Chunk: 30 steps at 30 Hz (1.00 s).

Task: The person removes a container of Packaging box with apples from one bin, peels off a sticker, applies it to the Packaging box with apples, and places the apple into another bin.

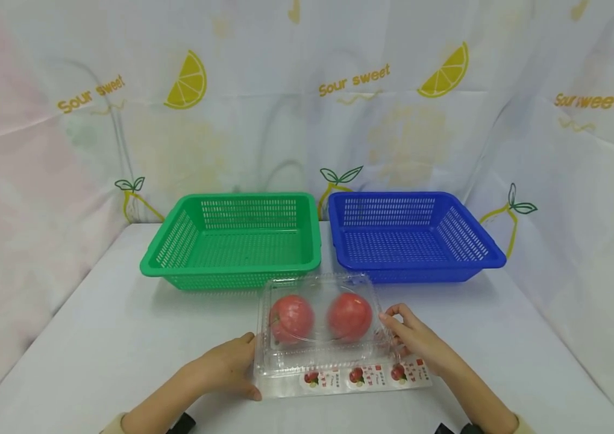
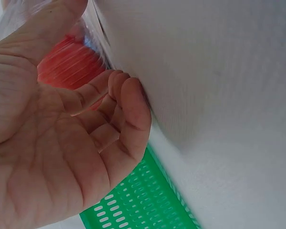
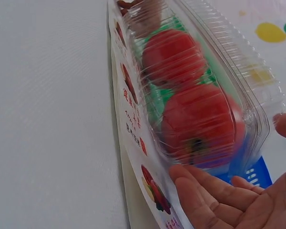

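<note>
A clear plastic clamshell box [image 1: 317, 355] with two red tomatoes, one left [image 1: 292, 318] and one right [image 1: 349, 317], sits over a strip of fruit stickers [image 1: 334, 381]. My right hand [image 1: 420, 340] grips the box's right side; in the right wrist view its thumb [image 3: 285, 125] meets the lid rim, with the fingers lower against the base. At the left side, my left hand [image 1: 225, 366] rests loosely, its fingers softly bent beside the box and its thumb by the strip's front corner. The left wrist view shows nothing in that palm [image 2: 52, 143].
Behind the box stand a green perforated basket [image 1: 231, 269] on the left and a blue one [image 1: 420, 265] on the right. A white cloth [image 1: 122, 355] covers the table. Printed fabric [image 1: 263, 120] hangs around the back and sides.
</note>
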Each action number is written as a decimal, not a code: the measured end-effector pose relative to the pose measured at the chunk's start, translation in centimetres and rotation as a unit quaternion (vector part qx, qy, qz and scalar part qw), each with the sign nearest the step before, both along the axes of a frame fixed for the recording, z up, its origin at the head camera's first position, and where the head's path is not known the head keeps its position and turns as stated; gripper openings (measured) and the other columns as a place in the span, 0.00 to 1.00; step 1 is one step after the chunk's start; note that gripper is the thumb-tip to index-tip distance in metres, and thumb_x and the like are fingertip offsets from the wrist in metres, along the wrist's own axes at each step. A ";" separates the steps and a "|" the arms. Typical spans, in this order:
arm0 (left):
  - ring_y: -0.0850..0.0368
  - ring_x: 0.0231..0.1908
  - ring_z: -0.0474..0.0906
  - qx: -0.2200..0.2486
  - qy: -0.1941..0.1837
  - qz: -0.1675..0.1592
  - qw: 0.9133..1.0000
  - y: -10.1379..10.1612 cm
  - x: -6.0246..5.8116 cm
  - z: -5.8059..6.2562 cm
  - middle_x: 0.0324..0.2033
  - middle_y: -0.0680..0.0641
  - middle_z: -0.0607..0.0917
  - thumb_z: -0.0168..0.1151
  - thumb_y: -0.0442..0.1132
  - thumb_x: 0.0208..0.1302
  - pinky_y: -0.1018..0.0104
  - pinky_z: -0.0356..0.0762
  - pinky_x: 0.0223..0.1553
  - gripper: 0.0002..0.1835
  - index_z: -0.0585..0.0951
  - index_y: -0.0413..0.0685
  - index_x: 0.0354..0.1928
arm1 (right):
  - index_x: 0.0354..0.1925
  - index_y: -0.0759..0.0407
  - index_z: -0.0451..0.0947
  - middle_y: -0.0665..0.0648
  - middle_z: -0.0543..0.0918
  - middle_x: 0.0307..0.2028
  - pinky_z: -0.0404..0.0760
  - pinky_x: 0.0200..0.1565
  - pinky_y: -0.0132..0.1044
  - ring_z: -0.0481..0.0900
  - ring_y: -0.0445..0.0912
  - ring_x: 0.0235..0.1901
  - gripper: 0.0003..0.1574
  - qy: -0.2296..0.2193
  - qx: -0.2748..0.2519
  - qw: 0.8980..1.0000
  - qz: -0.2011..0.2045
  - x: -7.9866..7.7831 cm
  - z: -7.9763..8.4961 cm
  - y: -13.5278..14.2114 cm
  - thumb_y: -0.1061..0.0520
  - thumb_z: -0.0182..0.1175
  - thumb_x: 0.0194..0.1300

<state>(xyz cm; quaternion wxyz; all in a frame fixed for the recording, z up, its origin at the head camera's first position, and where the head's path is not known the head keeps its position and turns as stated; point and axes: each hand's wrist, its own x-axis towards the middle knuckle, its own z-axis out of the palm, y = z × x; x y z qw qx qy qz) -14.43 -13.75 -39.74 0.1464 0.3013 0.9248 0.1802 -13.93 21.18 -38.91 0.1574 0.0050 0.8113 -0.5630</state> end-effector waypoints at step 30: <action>0.49 0.47 0.73 -0.027 -0.029 -0.022 0.999 -0.2 0.6 0.3 0.45 0.48 0.78 0.77 0.46 0.30 0.52 0.71 0.48 0.36 0.79 0.45 0.49 | 0.51 0.60 0.57 0.59 0.69 0.30 0.69 0.24 0.35 0.68 0.47 0.26 0.25 0.022 0.010 1.000 -0.003 0.3 -0.2 0.0 0.43 0.47 0.68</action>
